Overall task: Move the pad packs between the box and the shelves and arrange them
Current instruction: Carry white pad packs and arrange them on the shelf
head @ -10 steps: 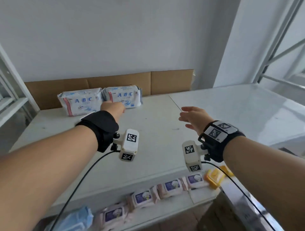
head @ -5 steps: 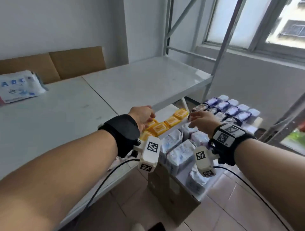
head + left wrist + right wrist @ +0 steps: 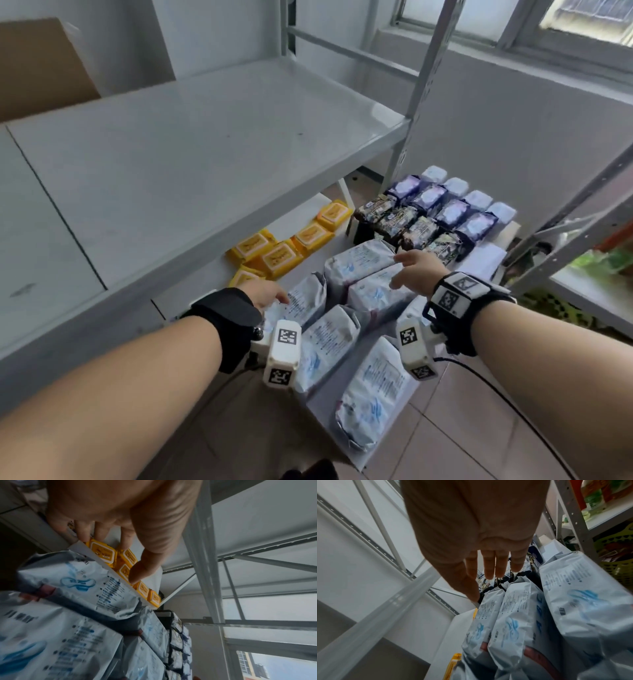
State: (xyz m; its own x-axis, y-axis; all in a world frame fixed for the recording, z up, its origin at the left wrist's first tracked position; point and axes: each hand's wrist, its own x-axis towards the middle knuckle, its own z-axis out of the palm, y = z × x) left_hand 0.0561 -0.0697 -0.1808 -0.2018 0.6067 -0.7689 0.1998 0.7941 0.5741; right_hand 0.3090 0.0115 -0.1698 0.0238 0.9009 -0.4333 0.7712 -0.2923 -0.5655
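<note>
Several white pad packs with blue print stand upright in a box below the shelf. My left hand hovers over the nearest left pack, its fingers loosely spread and holding nothing. My right hand reaches over the middle packs with straight fingers, also holding nothing. The same packs fill the lower right of the right wrist view.
Yellow wipes packs lie on the lower shelf beside the box. Dark and purple packs stand in rows behind. The grey upper shelf overhangs at left, with a metal upright near its corner. Tiled floor shows at right.
My view swung right and down from the shelf top with the ABC packs to the box. Both hands dropped from shelf level to just above the white packs.
</note>
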